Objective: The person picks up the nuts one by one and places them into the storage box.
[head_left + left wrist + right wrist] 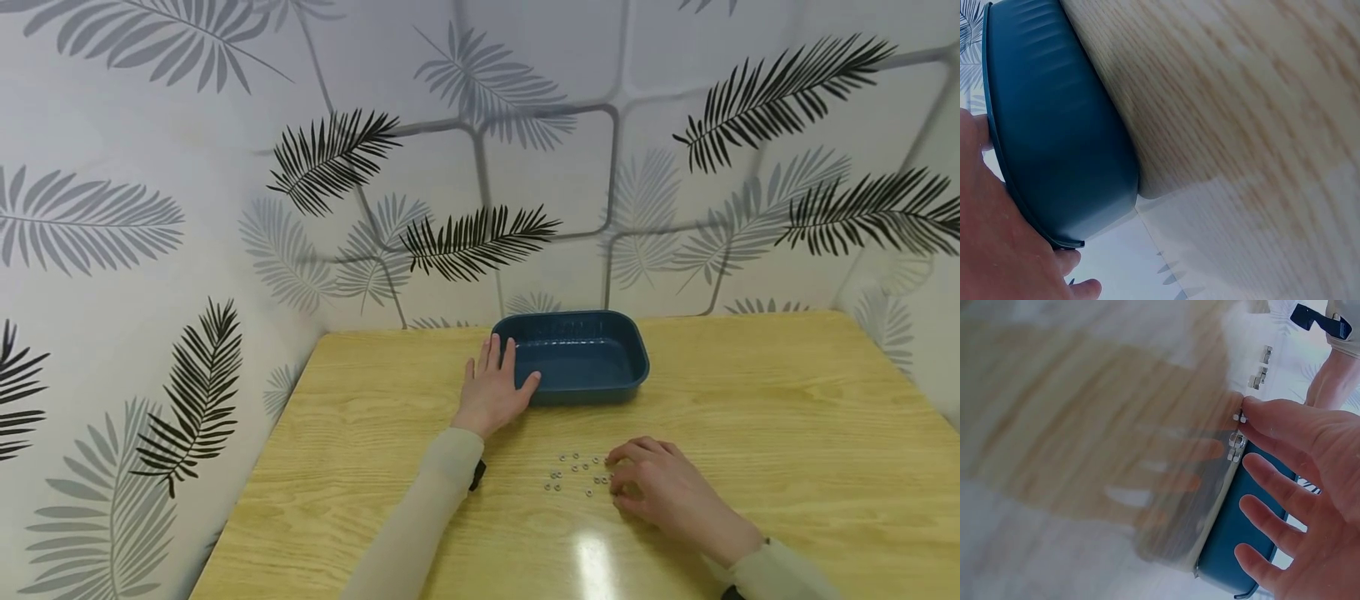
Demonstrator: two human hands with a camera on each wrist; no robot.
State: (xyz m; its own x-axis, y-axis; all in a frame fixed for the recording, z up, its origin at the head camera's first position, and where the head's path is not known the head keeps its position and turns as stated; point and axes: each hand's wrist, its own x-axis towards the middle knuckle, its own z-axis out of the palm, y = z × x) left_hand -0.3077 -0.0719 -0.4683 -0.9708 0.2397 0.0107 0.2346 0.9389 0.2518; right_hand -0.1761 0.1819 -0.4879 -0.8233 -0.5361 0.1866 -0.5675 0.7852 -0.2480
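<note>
Woodgrain table [382, 400], patterned wall [540, 192]: left fingers [493, 357] spread on tray [577, 393], right fingers' [627, 454] grip unclear.

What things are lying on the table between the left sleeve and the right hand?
In the head view, small metal nuts lie scattered there, between the left sleeve and the right hand.

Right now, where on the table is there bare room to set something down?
Bare tabletop lies right of the blue tray and left of the left sleeve. Crowded: in front of the tray, where small metal nuts lie scattered beside the right hand.
</note>
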